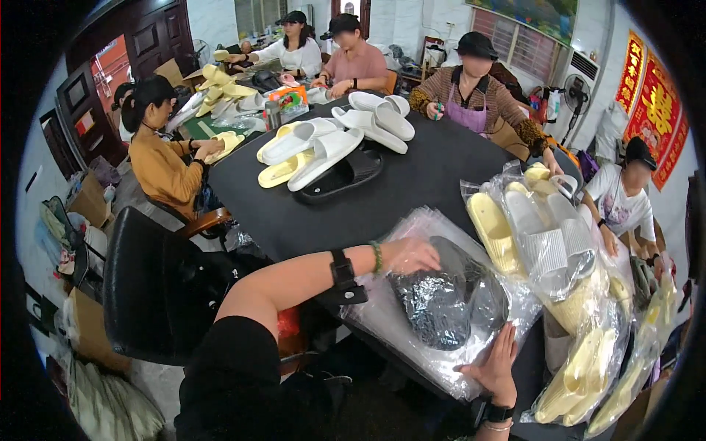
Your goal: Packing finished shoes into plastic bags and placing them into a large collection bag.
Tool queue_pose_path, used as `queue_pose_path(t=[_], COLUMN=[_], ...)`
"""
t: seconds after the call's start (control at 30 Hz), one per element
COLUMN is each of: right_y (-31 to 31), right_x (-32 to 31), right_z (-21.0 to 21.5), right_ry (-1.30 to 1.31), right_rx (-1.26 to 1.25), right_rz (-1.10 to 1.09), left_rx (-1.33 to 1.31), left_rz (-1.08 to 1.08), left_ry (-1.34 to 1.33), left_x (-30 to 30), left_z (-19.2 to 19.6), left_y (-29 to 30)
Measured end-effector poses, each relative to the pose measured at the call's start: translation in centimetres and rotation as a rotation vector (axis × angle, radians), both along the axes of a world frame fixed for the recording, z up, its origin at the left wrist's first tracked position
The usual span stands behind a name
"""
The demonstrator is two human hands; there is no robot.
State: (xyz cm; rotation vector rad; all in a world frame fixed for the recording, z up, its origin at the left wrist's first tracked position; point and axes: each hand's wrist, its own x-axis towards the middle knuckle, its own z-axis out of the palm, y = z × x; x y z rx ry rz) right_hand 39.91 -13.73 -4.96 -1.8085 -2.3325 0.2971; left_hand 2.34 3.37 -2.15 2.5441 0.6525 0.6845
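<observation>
A pair of black slippers [440,305] lies inside a clear plastic bag [494,298], on a stack of flat clear bags [379,316] at the table's near edge. My left hand [412,256] reaches in from the left, its fingers curled and closed on the upper left edge of the bag that holds the slippers. Part of its grip is hidden. Below the slippers' right side, my right hand [496,370] rests on the stack, thumb and fingers apart, fingertips touching the bag's lower right edge.
White and yellow slippers [327,158] lie loose on the black table [257,213], beside a black slipper [342,180]. Bagged yellow and grey slippers [544,250] pile up at right. A black chair [158,287] stands left. Several people sit around the tables.
</observation>
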Motion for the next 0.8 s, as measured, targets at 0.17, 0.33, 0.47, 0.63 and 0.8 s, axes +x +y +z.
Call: queue_pose_path(t=[0.17, 0.33, 0.47, 0.63, 0.8], right_y=[0.1, 0.4, 0.3, 0.3, -0.7], right_x=[0.9, 0.4, 0.1, 0.4, 0.9], right_z=[-1.2, -0.5, -0.4, -0.4, -0.4], right_ry=[0.003, 0.041, 0.047, 0.022, -0.005], right_rx=[0.059, -0.025, -0.01, -0.031, -0.042], right_rz=[0.031, 0.013, 0.03, 0.048, -0.024], left_rx=[0.369, 0.086, 0.3, 0.101, 0.248], left_rz=[-0.16, -0.179, -0.182, -0.078, 0.352], left_ry=[-0.026, -0.052, -0.03, -0.158, 0.133], left_x=[4.6, 9.0, 9.0, 1.1, -8.2], left_z=[0.4, -5.5, -6.1, -5.6, -0.2], left_y=[0.6, 3.7, 3.4, 3.9, 1.8])
